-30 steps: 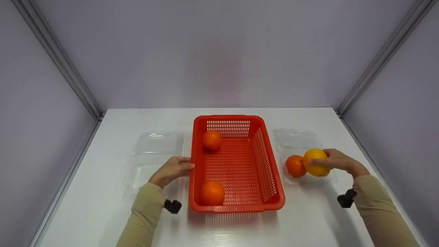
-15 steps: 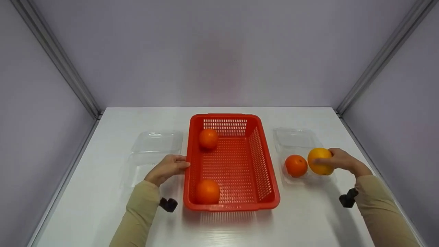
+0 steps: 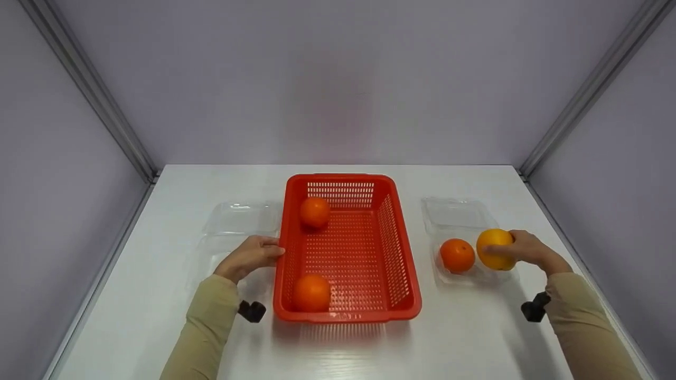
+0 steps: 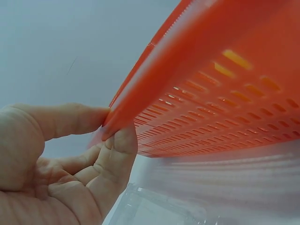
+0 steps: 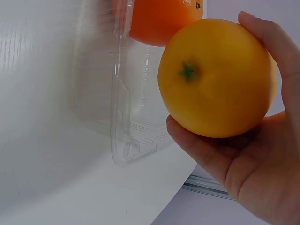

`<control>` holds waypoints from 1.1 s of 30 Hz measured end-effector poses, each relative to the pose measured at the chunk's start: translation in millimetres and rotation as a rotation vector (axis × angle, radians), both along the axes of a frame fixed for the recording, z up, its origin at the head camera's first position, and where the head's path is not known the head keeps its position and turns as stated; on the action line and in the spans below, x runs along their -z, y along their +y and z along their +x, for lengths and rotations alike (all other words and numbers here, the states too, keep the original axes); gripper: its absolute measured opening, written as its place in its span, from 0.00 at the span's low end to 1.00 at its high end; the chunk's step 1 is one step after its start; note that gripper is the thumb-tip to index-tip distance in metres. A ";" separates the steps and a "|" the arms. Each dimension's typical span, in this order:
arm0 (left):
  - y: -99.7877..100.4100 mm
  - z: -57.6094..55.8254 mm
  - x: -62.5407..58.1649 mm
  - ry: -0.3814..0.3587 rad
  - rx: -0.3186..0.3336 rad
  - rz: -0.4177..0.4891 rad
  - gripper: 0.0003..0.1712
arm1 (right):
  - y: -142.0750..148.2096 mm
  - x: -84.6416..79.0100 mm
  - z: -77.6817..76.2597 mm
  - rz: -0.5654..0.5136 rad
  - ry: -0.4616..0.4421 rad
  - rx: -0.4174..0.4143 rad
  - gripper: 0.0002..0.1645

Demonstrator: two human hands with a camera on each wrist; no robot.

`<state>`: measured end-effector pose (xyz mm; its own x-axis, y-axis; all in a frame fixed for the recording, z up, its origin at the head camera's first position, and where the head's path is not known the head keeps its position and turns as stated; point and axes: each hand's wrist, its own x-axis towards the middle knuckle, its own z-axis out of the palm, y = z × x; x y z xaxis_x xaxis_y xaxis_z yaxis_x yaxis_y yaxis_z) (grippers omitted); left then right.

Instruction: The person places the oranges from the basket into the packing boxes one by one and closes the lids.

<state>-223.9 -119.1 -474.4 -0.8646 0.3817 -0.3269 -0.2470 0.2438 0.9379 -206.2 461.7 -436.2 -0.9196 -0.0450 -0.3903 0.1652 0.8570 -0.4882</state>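
My left hand [image 3: 250, 258] pinches the left rim of a red plastic basket [image 3: 347, 316] between thumb and fingers, as the left wrist view [image 4: 84, 159] also has it. Two oranges lie inside along its left side, a far orange [image 3: 315, 212] and a near orange [image 3: 311, 292]. My right hand [image 3: 533, 250] grips a yellow-orange fruit [image 5: 215, 77] with a green star-shaped stem mark. It is over the right part of a clear plastic clamshell box [image 3: 459, 214], beside a deeper orange [image 3: 457, 256] that sits in the box.
A second clear clamshell box [image 3: 243, 219], lid folded back, lies left of the basket, partly behind my left hand. Everything stands on a white table [image 3: 354, 359] with grey-white walls [image 3: 338, 79] at the back and both sides.
The basket, with its two oranges, has shifted left together with my left hand. My right hand has moved the yellow-orange fruit slightly right, leaving a small gap from the deeper orange.
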 end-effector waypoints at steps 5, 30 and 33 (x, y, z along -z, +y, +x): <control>-4.7 1.2 -0.5 0.006 0.020 0.037 0.25 | -1.1 3.5 -1.0 -0.002 0.011 0.006 0.45; -1.5 0.8 1.6 -0.026 0.017 0.053 0.26 | -5.0 14.1 0.1 0.057 0.062 0.038 0.45; -2.7 0.1 2.6 -0.017 0.046 0.074 0.27 | -5.3 16.0 -0.6 0.077 0.082 0.039 0.45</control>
